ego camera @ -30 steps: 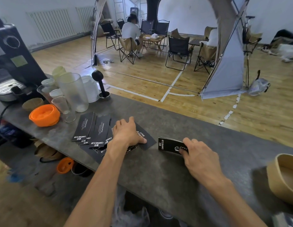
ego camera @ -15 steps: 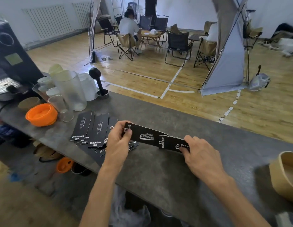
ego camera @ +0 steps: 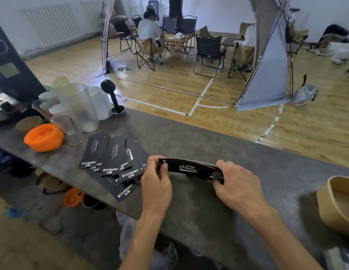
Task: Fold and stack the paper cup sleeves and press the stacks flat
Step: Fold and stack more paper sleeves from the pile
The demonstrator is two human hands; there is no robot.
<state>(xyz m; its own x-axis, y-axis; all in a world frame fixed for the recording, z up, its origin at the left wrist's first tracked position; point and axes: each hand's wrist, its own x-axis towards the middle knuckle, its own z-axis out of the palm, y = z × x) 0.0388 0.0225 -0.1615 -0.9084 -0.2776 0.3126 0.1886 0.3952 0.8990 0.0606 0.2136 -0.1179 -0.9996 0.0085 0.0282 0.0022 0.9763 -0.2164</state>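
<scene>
While your left hand (ego camera: 157,185) pinches one end and your right hand (ego camera: 235,187) pinches the other, each grip holds the black sleeve stack (ego camera: 191,169) lifted just above the grey table (ego camera: 189,133). At nine o'clock of your left hand, loose sleeves (ego camera: 111,158) lie fanned on the table, with an orange bowl (ego camera: 44,136) farther out at nine o'clock.

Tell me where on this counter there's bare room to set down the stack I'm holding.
Bare counter lies under the stack, between the loose sleeves and the tan bowl. The strip beyond the right hand is bare too. Crowded: the left end, around the orange bowl and glasses.
</scene>
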